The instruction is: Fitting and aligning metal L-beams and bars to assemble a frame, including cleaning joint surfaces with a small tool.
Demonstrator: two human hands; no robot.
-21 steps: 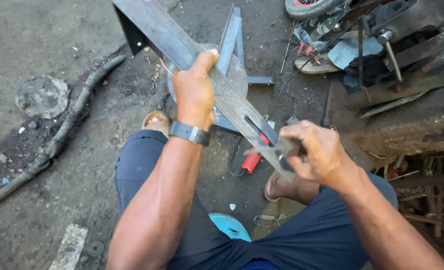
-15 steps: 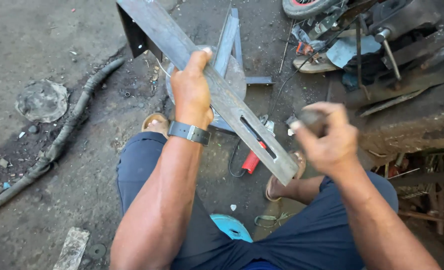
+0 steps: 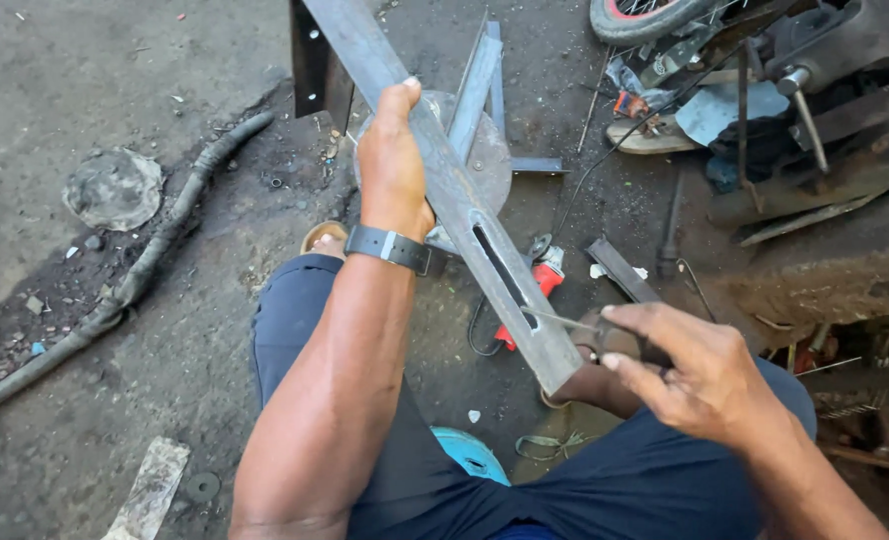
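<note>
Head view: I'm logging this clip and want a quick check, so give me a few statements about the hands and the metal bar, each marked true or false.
1. The left hand grips the metal bar. True.
2. The bar has no opening in it. False: a long slot is cut near its lower end.
3. The right hand holds a thin rod whose tip points at the slot. True.
4. The left wrist is bare. False: it wears a dark watch.
5. A red-handled tool lies on the ground under the bar. True.
6. The right hand rests flat on the bar. False: it is off the bar's end, closed on a dark holder.
</note>
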